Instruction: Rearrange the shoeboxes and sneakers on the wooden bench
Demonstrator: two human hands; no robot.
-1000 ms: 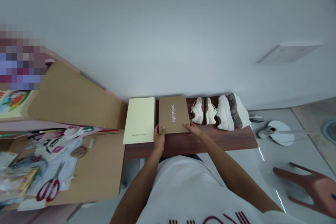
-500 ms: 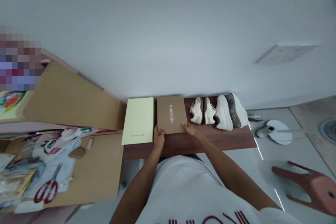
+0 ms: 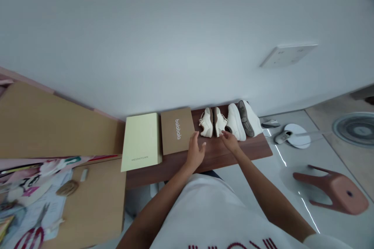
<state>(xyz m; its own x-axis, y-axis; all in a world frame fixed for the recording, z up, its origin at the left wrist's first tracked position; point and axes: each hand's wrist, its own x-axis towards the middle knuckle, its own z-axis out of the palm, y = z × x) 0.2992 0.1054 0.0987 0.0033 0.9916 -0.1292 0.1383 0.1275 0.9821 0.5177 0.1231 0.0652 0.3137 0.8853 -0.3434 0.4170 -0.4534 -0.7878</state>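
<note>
My left hand (image 3: 195, 152) is open, thumb apart from the fingers, just off the front right corner of the brown "balabala" shoebox (image 3: 172, 140). It holds nothing. My right hand (image 3: 230, 141) hangs at the heel of a small cream sneaker (image 3: 219, 120), its fingers loosely stretched toward it; whether they touch it I cannot tell. The matching sneaker (image 3: 207, 122) stands to the left, nearer the box. Right of these are a larger white shoe (image 3: 236, 121) and another tipped on its side, its grey sole (image 3: 246, 118) facing left.
Left of the brown box lies a pale yellow box (image 3: 142, 140), all on a dark wooden bench (image 3: 175, 167) along the wall. Scissors (image 3: 33, 235) and papers lie on a cardboard-coloured desk (image 3: 99, 198). On the right floor are a pink stool (image 3: 340, 192) and a fan (image 3: 360, 129).
Both hands have let go of the brown box and moved right, the right one to the cream sneakers. The view has shifted right; the boxes rest on the bench.
</note>
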